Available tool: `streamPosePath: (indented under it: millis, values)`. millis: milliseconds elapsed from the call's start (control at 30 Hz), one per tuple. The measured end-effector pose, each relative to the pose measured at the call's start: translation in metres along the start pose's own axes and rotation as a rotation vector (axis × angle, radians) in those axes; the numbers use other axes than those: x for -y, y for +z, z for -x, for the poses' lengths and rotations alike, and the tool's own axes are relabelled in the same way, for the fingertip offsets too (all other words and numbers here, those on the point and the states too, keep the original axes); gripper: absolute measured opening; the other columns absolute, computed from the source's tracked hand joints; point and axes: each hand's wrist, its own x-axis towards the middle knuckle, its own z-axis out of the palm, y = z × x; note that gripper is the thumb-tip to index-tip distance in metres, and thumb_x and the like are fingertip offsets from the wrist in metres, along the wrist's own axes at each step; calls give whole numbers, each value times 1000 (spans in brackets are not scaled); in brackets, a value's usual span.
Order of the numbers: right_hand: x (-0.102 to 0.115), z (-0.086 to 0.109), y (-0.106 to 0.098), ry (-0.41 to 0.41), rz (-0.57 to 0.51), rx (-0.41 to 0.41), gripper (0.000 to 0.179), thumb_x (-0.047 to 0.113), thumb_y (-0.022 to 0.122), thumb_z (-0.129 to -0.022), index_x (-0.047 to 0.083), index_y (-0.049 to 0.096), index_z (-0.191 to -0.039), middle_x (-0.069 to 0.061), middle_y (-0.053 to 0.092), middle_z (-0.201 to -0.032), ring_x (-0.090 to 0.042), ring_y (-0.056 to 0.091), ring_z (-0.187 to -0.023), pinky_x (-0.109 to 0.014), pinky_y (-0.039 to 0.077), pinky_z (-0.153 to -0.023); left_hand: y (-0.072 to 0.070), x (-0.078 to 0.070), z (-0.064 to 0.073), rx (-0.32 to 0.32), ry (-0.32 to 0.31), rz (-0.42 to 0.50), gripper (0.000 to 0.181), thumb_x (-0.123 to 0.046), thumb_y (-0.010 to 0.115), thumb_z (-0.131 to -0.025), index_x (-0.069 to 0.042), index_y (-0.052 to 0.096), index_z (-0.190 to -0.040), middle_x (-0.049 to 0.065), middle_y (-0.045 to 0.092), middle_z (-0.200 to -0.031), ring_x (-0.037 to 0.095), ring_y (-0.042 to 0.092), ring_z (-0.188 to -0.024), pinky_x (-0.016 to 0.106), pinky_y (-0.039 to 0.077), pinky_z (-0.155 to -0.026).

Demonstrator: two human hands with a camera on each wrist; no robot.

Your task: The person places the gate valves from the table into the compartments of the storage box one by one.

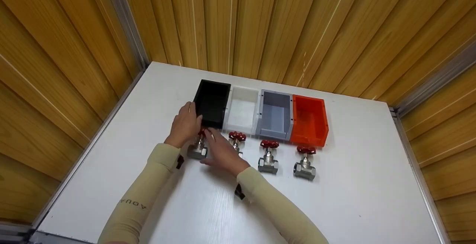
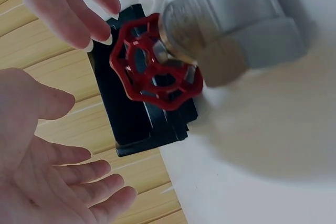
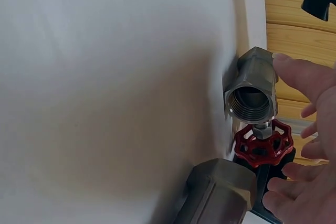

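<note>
My left hand (image 1: 185, 123) is beside the black bin (image 1: 213, 102), to the left of the first gate valve (image 1: 198, 150). In the left wrist view its fingers spread loosely, apart from the red handwheel (image 2: 157, 72). My right hand (image 1: 224, 151) hovers between the first valve and the second gate valve (image 1: 237, 137), partly covering the second. Seen from the right wrist, the right thumb (image 3: 299, 72) comes right up to the steel valve body (image 3: 254, 77), while the other fingers extend past its handwheel (image 3: 265, 153). Neither hand curls round anything.
White (image 1: 241, 112), grey (image 1: 275, 115) and orange (image 1: 310, 119) bins continue the row beside the black one. Two more gate valves, a third (image 1: 268, 162) and a fourth (image 1: 305, 167), lie before them on the white table (image 1: 357, 184). Wood-patterned walls (image 1: 253, 32) enclose it.
</note>
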Motion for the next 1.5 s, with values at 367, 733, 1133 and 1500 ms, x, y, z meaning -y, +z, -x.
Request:
streamPosePath:
  millis: [367, 733, 1133, 1500]
  values:
    - [0, -8, 7, 20, -45, 13, 106, 43, 80, -76, 7, 18, -154, -17, 22, -159, -30, 25, -147, -39, 26, -118, 2, 13, -12, 0, -10, -51, 53, -21, 46, -101, 11, 33, -141, 28, 42, -142, 41, 45, -130, 55, 44, -98]
    - [-1, -15, 10, 39, -14, 28, 112, 41, 83, -72, 1, 17, -153, -18, 20, -160, -31, 23, -148, -37, 24, -119, 4, 21, -22, 24, -22, -93, 49, -21, 46, -101, 10, 39, -137, 28, 50, -133, 42, 54, -117, 54, 47, -92]
    - [-4, -18, 12, -54, -39, -30, 108, 32, 85, -73, 7, 17, -154, -15, 19, -161, -30, 22, -148, -41, 24, -119, 8, 28, -32, 55, -33, -132, 35, -21, 45, -102, 9, 53, -118, 27, 59, -112, 42, 62, -98, 52, 52, -80]
    - [-1, -18, 14, -49, -5, -12, 112, 28, 86, -71, 6, 14, -154, -20, 22, -159, -33, 24, -147, -42, 26, -118, 12, 26, -37, 20, -18, -151, 35, -20, 41, -103, 10, 57, -111, 27, 62, -104, 42, 65, -90, 51, 54, -76]
